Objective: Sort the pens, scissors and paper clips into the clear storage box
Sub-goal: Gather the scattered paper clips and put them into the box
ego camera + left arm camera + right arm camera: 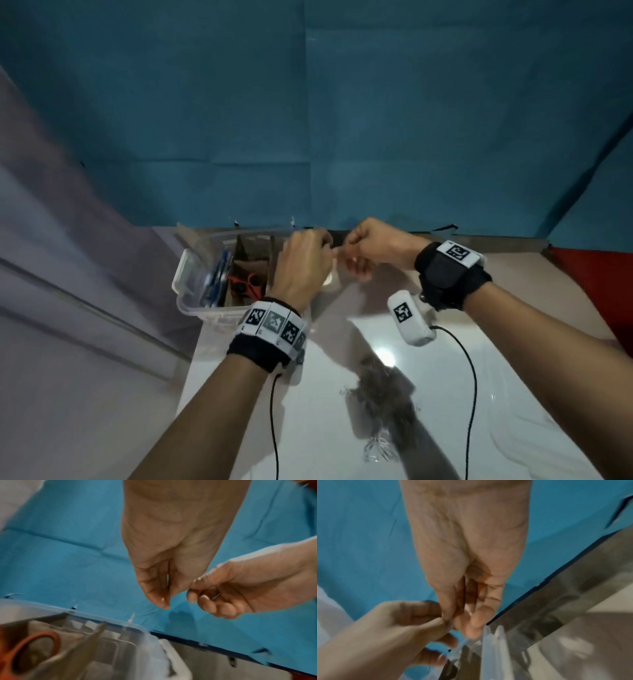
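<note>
Both hands meet fingertip to fingertip above the right end of the box.

A blue sheet [376, 120] fills the upper frame; a pale surface [308, 428] below carries a blurred heap of clips [380, 394] at lower centre, well apart from the box [186, 274] at centre left. In the box, pens [215, 277] lie in the left compartment and red scissors [245, 284] in the middle one; the left hand [303, 263] hides its right end. The right hand [373, 246] has curled fingers, the left a thumb-and-finger pinch. Only the left wrist view shows a thin wire, seemingly a clip [216, 596], inside the right hand's curled fingers; whether the left hand grips anything I cannot tell. The right wrist view is too blurred.
</note>
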A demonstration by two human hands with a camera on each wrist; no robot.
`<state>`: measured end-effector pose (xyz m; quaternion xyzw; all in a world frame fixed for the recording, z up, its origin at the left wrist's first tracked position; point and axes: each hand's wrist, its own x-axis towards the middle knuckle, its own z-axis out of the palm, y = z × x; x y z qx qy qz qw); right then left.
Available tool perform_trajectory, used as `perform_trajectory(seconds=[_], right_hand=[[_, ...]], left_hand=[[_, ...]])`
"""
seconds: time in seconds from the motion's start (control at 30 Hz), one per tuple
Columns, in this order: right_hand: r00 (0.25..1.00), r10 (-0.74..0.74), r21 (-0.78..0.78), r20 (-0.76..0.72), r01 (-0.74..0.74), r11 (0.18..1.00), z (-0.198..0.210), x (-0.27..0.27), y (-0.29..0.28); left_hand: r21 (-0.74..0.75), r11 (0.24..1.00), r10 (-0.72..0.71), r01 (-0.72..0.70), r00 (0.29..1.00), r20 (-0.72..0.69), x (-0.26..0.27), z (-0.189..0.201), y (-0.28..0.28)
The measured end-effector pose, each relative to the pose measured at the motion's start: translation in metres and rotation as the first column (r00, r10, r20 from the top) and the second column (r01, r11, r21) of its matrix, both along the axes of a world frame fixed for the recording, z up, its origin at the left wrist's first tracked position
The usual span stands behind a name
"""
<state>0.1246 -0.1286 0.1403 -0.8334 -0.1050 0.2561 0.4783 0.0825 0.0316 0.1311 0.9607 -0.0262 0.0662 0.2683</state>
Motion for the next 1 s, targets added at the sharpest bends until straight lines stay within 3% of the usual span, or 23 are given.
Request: perform_trajectory(seconds=[0.1, 0.2, 0.33, 0.43, 0.6, 0.73, 0.8, 0.9, 1.0], right_hand=[[0.967, 0.145, -0.141, -0.209, -0.177, 0.974, -0.030, -0.025, -0.045], [0.945, 0.172, -0.334, -0.277, -0.262, 0.905, -0.082, -0.043, -0.059], [0.973, 0.228, -0.500, -0.035, -0.215, 0.839, -0.138, -0.064, -0.052], [0.956, 0.284, -0.536, 0.072, -0.204, 0.820, -0.162, -0.093, -0.043], [0.878, 0.430, -0.594, 0.208, -0.236, 0.769, -0.193, -0.135, -0.053], [0.808, 0.552, -0.609, 0.206, -0.336, 0.719, -0.196, -0.154, -0.070], [0.831, 0.522, -0.569, 0.191, -0.340, 0.749, -0.194, -0.152, -0.076], [0.899, 0.379, -0.512, 0.219, -0.226, 0.829, -0.188, -0.141, -0.074], [0.918, 0.342, -0.535, 0.199, -0.190, 0.823, -0.186, -0.139, -0.067]], left_hand=[[-0.036, 0.984, -0.175, 0.175, 0.984, -0.019, -0.036, -0.025, -0.029], [-0.016, 0.971, -0.238, 0.238, 0.958, -0.159, -0.061, -0.062, -0.051], [0.107, 0.962, -0.186, 0.253, 0.888, -0.420, -0.071, -0.120, -0.052], [0.230, 0.928, -0.144, 0.294, 0.851, -0.505, -0.088, -0.154, -0.044], [0.235, 0.928, -0.144, 0.290, 0.858, -0.493, -0.129, -0.188, -0.042], [0.126, 0.927, -0.256, 0.354, 0.839, -0.480, -0.146, -0.194, -0.049], [0.075, 0.939, -0.262, 0.334, 0.842, -0.472, -0.143, -0.193, -0.048], [0.093, 0.957, -0.217, 0.275, 0.891, -0.399, -0.128, -0.190, -0.045], [0.161, 0.930, -0.257, 0.331, 0.897, -0.360, -0.122, -0.192, -0.048]])
